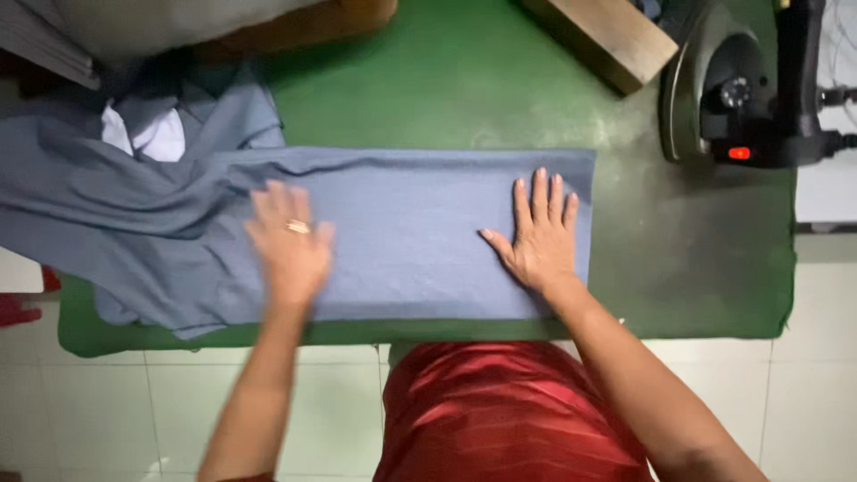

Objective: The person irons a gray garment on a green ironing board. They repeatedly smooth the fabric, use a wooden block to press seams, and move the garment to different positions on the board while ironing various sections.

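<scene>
The person is smoothing a grey garment (402, 241) flat on the green counter (678, 259). Both hands are lying palm-down on the cloth. The left hand (287, 243) is blurring over the middle of the folded strip, a ring (297, 227) showing on one finger; its grip is open and flat, holding nothing, only pressing. The right hand (538, 234) is resting with fingers spread near the strip's right end, also open and closed on nothing, pinning the cloth.

The garment is stretching across the counter from its left edge toward the right, the flattened part lying along the near edge and the bunched rest heaping at the far left corner, where a white inner patch (152, 136) is showing.

Judging from this, the step in hand is flattening the folded section. The next move seems to be calling for keeping the right end pinned while creases are being pushed out toward the left, so that the fold edges are not sliding apart.

A black iron (741, 89) with a red light is standing at the far right corner, well apart from the cloth. A wooden block (603, 36) is lying at the far edge just beside it. No packages, labels or signs are showing that can be made out.
</scene>
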